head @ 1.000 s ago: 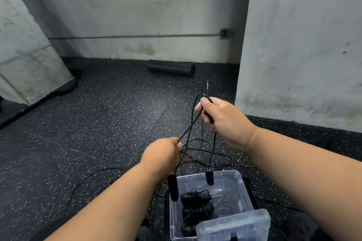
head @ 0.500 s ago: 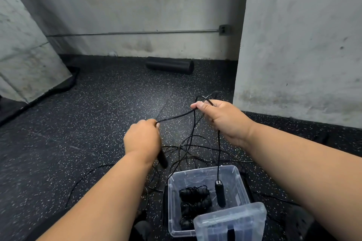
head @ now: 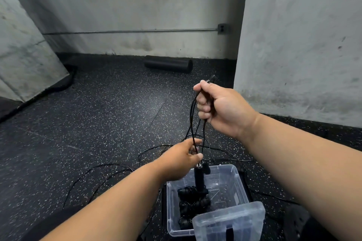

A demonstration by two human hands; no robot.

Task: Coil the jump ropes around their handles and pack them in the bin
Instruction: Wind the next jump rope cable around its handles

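Observation:
My right hand is raised above the clear plastic bin and grips a bunch of black jump rope strands that hang down from it. Below, my left hand pinches the same strands just above two black handles, which dangle over the bin. Coiled black jump ropes lie stacked inside the bin along its left side.
The bin's clear lid leans against its near right corner. Loose black rope trails over the speckled rubber floor to the left and behind the bin. A black foam roller lies by the far wall. A concrete pillar stands at right.
My left hand has moved right and down from beside the bunch to under my right hand, pinching the strands. The two handles have come together and hang over the bin.

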